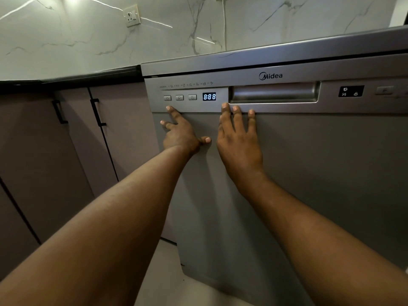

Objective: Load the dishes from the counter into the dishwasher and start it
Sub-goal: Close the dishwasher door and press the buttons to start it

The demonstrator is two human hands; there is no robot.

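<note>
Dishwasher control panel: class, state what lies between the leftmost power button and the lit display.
Head view: two grey rectangular buttons sit between the grey power button and blue-lit display: the P button and the clock-symbol button.

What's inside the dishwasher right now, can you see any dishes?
Nothing inside shows: the closed dishwasher door hides any racks or dishes. Only the front is visible: lit display, left hand and right hand touching the door.
</note>
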